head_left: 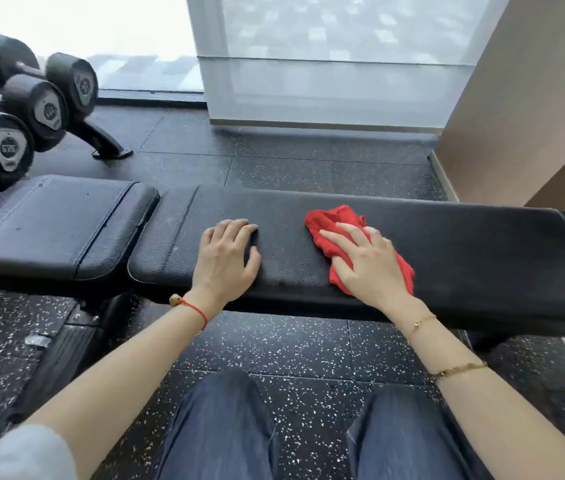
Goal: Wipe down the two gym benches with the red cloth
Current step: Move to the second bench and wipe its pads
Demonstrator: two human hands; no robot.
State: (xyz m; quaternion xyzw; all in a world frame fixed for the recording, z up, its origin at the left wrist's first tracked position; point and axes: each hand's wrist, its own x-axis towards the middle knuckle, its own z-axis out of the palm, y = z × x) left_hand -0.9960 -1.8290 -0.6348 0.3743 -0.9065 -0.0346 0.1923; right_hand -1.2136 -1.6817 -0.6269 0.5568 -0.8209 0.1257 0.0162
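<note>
Crumpled red cloth [336, 233] under flat, spread right hand [366, 259], left hand [227, 258] open on black bench [464, 244]

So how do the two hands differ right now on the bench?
The right hand presses flat on the red cloth; the left hand rests bare on the bench pad. The left wrist wears a red string bracelet, the right a thin gold chain. Both lie palm down on the same long pad.
</note>
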